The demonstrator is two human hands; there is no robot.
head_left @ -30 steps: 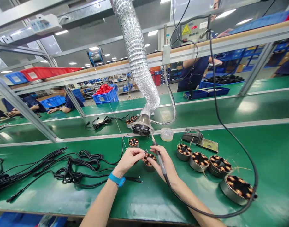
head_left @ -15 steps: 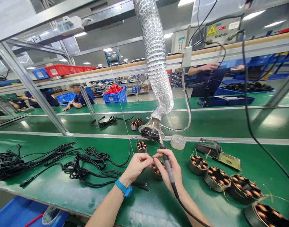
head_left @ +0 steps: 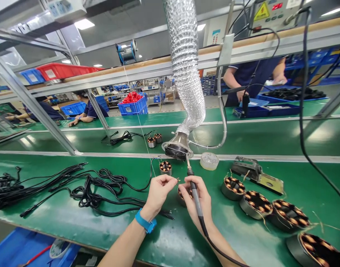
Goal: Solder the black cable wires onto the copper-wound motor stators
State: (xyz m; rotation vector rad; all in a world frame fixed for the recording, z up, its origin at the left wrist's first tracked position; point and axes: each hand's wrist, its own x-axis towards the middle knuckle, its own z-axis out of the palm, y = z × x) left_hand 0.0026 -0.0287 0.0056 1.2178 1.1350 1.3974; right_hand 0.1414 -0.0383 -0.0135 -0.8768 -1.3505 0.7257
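Observation:
My left hand (head_left: 159,194), with a blue wristband, is closed in a pinch. Short thin wire ends (head_left: 179,179) stick out past its fingertips. My right hand (head_left: 200,202) is wrapped round a soldering iron (head_left: 197,198), whose tip points up and away, just below the fume hood (head_left: 179,142). A copper-wound motor stator (head_left: 182,196) stands behind the right fingers, partly hidden by them. Another stator (head_left: 165,168) sits just beyond my left hand. A thin strand of solder wire (head_left: 139,122) runs from an overhead reel (head_left: 127,52) down to near the left hand.
Black cables (head_left: 94,193) lie across the bench (head_left: 170,237) at left. Several stators (head_left: 255,204) line up at right, near a metal iron stand (head_left: 257,176) and a round clear container (head_left: 209,161). A silver duct (head_left: 185,66) hangs in the middle. Co-workers sit or stand across the bench.
My hands have come slightly apart, baring the wire ends at the left fingertips. The view has shifted a little. The co-worker at right has moved their hands.

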